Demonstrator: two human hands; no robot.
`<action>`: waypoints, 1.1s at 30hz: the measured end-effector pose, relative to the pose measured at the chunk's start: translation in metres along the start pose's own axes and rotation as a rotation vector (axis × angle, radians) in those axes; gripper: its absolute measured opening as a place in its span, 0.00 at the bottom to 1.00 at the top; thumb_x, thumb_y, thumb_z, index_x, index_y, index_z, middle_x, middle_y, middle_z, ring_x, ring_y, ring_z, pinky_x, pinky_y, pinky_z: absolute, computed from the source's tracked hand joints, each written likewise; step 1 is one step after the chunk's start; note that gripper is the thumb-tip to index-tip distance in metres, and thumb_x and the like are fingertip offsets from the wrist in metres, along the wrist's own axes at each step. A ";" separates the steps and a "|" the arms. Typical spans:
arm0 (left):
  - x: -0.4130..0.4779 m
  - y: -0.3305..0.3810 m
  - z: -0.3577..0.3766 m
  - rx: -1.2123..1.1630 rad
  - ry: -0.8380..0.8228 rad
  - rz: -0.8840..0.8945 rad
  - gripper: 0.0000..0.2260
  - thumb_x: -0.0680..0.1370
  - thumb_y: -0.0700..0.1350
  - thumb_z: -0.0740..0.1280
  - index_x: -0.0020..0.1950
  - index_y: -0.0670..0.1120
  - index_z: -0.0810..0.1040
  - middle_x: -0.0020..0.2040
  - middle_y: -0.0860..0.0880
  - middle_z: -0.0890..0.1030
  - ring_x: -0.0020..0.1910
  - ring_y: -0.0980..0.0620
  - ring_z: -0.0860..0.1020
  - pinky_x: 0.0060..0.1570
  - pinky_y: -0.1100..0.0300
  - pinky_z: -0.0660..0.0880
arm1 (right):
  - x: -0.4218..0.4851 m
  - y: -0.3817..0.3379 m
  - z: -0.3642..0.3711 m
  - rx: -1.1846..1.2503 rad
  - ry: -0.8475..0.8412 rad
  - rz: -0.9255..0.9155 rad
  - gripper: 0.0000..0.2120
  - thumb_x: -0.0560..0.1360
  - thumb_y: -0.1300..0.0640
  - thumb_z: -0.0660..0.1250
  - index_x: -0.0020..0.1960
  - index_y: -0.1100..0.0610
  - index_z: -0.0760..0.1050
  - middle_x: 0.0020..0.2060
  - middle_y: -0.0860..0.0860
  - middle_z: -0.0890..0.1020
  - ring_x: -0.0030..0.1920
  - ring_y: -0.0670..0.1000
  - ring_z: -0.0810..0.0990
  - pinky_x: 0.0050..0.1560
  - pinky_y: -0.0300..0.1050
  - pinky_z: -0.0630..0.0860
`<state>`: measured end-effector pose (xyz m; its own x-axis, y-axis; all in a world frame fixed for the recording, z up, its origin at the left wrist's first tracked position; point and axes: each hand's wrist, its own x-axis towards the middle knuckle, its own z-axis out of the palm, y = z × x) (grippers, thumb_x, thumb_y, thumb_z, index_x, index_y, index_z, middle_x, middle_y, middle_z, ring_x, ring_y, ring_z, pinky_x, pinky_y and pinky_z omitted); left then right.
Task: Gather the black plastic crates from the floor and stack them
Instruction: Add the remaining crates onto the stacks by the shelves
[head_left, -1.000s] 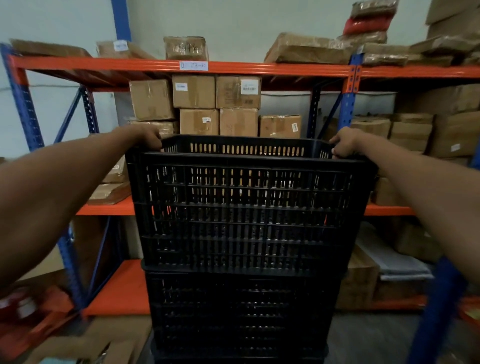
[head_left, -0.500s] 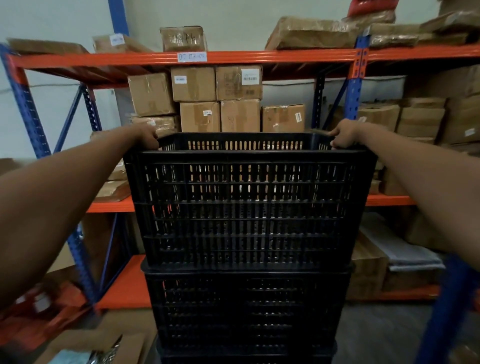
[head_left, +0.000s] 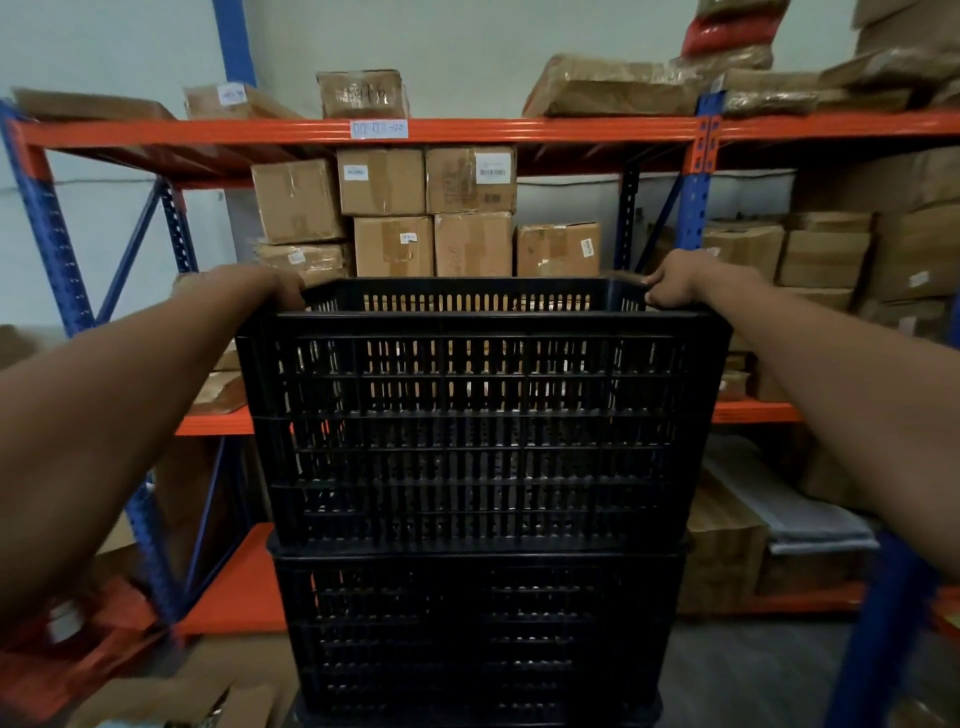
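Note:
A black slotted plastic crate (head_left: 478, 426) sits on top of another black crate (head_left: 478, 634), forming a stack straight ahead of me. My left hand (head_left: 270, 286) grips the top crate's rim at its far left corner. My right hand (head_left: 680, 280) grips the rim at the far right corner. Both arms reach along the crate's sides. The top crate looks empty through its slots. The foot of the stack is cut off by the lower frame edge.
An orange and blue pallet rack (head_left: 701, 156) full of cardboard boxes (head_left: 382, 182) stands right behind the stack. Flattened cardboard (head_left: 171, 701) lies on the floor at lower left. A blue post (head_left: 878, 639) rises at lower right. Grey floor (head_left: 753, 675) shows to the right.
The top crate has come down slightly and settled squarely on the lower crate. Both hands keep their hold on the rim corners; the view shifted a little.

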<state>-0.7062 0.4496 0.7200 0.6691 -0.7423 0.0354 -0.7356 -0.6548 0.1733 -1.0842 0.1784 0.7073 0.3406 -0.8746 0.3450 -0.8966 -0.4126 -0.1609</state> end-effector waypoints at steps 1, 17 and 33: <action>0.000 0.000 0.001 0.006 0.012 0.000 0.20 0.77 0.37 0.66 0.68 0.36 0.72 0.65 0.34 0.76 0.63 0.36 0.76 0.66 0.42 0.71 | -0.002 0.000 -0.002 -0.014 0.023 -0.017 0.20 0.73 0.48 0.67 0.62 0.55 0.80 0.58 0.58 0.80 0.55 0.61 0.79 0.60 0.55 0.77; -0.003 0.010 0.000 0.021 0.323 0.077 0.24 0.78 0.45 0.66 0.72 0.40 0.70 0.69 0.36 0.73 0.69 0.38 0.71 0.67 0.49 0.68 | -0.019 -0.008 -0.004 -0.181 -0.161 -0.152 0.18 0.78 0.57 0.64 0.67 0.59 0.73 0.61 0.59 0.77 0.61 0.59 0.76 0.63 0.52 0.73; 0.000 0.003 0.000 -0.024 -0.115 0.121 0.24 0.79 0.39 0.63 0.75 0.41 0.63 0.72 0.38 0.69 0.67 0.40 0.72 0.67 0.48 0.70 | -0.004 -0.004 -0.003 -0.049 -0.349 -0.143 0.20 0.77 0.53 0.65 0.67 0.52 0.68 0.67 0.56 0.72 0.64 0.56 0.74 0.66 0.56 0.71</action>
<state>-0.7083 0.4476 0.7203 0.5581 -0.8279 -0.0552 -0.8067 -0.5569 0.1978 -1.0827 0.1841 0.7091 0.5320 -0.8464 0.0235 -0.8424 -0.5318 -0.0864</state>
